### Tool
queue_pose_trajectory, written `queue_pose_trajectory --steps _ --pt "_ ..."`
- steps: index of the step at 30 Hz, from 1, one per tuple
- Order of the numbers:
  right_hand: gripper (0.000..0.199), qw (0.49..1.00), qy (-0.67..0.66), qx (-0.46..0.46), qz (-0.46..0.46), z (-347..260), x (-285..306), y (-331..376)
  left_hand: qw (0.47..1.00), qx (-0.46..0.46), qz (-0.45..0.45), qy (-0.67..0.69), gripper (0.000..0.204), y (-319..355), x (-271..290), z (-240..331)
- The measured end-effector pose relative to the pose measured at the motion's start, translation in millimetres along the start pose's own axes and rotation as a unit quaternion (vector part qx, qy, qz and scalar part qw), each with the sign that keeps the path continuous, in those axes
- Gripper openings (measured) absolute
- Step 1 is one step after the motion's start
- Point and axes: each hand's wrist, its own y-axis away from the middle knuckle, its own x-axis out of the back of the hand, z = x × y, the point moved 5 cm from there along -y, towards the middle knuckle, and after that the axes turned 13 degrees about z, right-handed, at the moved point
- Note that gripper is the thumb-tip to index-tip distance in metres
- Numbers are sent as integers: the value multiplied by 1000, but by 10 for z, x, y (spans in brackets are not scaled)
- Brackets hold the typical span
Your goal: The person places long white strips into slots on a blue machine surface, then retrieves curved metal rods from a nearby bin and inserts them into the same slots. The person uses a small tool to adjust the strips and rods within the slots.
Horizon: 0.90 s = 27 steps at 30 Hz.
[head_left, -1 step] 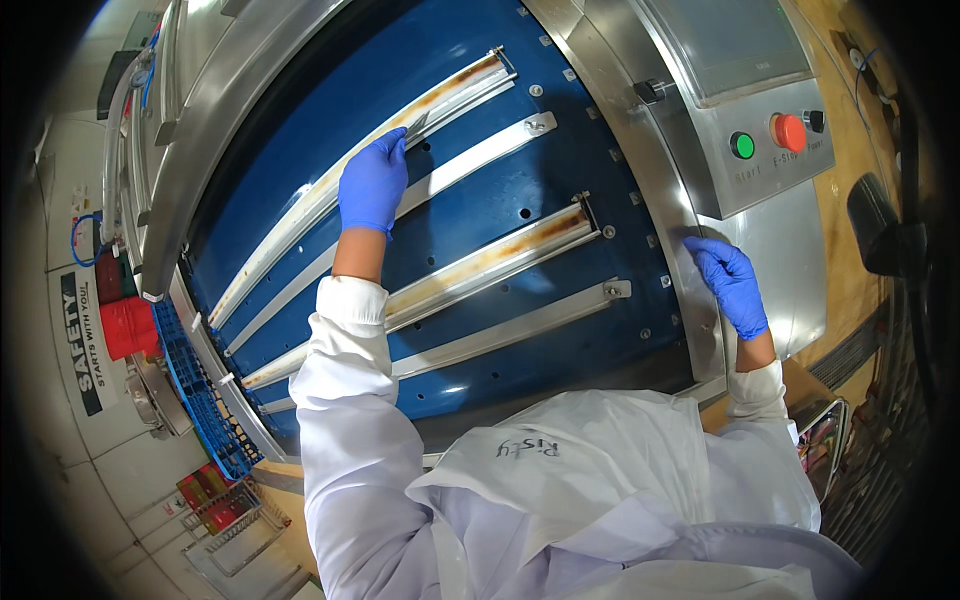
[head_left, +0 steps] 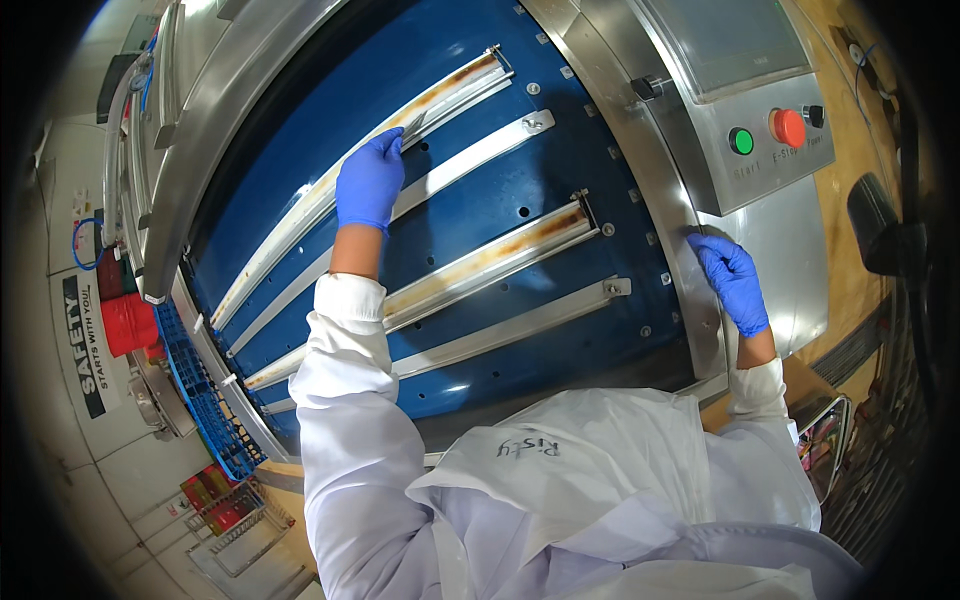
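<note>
My left hand (head_left: pixel 370 185), in a blue glove, is closed over the upper sealing bar (head_left: pixel 330 185). A thin grey pointed piece (head_left: pixel 414 128) sticks out from its fingertips beside the bar; its kind is hard to make out. The long metal bar has a strip with brown scorch stains toward its far right end. At the right, my blue-gloved right hand (head_left: pixel 732 285) rests by the steel edge of the machine (head_left: pixel 690 210), below the control panel. Its fingers are curled together, and whatever may lie inside them is hidden.
A second stained sealing bar (head_left: pixel 500 250) and two plain metal strips (head_left: pixel 480 165) cross the blue machine bed (head_left: pixel 460 370). The control panel (head_left: pixel 715 60) carries a green button (head_left: pixel 741 141) and a red knob (head_left: pixel 787 127). At left are a raised steel frame (head_left: pixel 190 180) and a blue crate (head_left: pixel 205 400).
</note>
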Motion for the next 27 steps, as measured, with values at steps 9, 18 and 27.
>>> queue_pose_trajectory --steps 9,18,27 --pt "23 995 37 88 30 37 -12 -116 995 57 -69 -39 27 -240 108 -211" --pt "21 995 33 91 37 31 -23 -130 992 94 -80 0 27 -204 190 33" --pt "22 998 20 54 31 24 -30 -131 994 17 -76 -80 28 -338 125 69"
